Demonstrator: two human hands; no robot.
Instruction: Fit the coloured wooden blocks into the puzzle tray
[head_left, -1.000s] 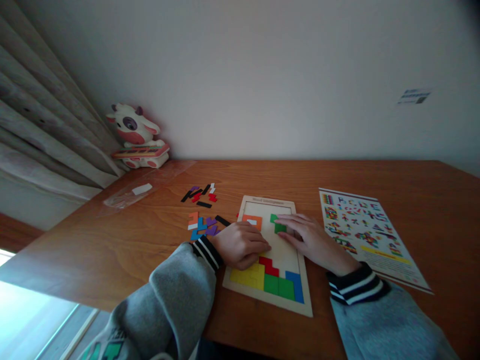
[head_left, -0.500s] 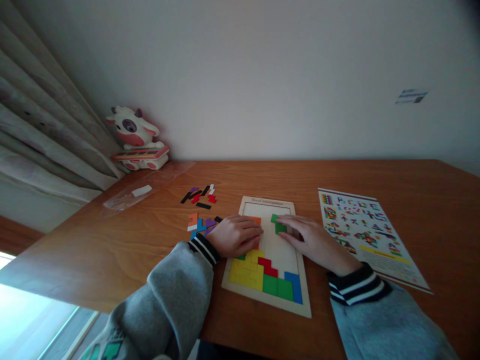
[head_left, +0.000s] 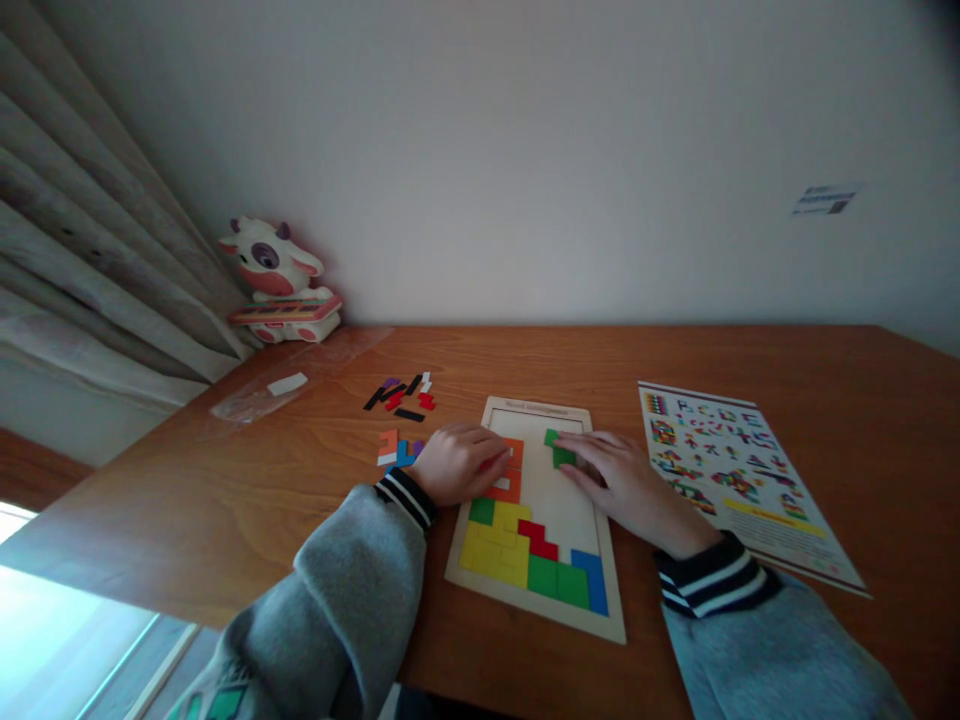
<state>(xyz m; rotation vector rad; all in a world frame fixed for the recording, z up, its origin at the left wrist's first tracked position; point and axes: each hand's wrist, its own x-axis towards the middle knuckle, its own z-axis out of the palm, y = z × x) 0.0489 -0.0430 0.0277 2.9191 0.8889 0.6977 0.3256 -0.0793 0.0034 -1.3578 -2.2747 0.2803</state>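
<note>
A shallow wooden puzzle board (head_left: pixel 465 578) lies in front of me, its lower part filled with yellow pieces (head_left: pixel 495 550), green, red and blue ones. My left hand (head_left: pixel 459 464) rests over the board's left edge, its fingers curled together against the orange pieces (head_left: pixel 513 487). Whether anything is under those fingertips is hidden. On the upper part of the board, my right hand (head_left: pixel 611 478) has its thumb and fingers at either side of a green puzzle piece (head_left: pixel 562 457), partly covering it.
Loose coloured pieces (head_left: pixel 409 414) lie left of the board, some partly behind my left hand. A printed pattern sheet (head_left: pixel 750 470) is at the right. Farther left are a clear plastic bag (head_left: pixel 247 405) and a toy cow with keyboard (head_left: pixel 281 285) beside the curtain (head_left: pixel 97 250).
My left hand has drawn back slightly to the left and its fingers have curled, uncovering more of the orange pieces and a green one. The right hand stays at the green piece.
</note>
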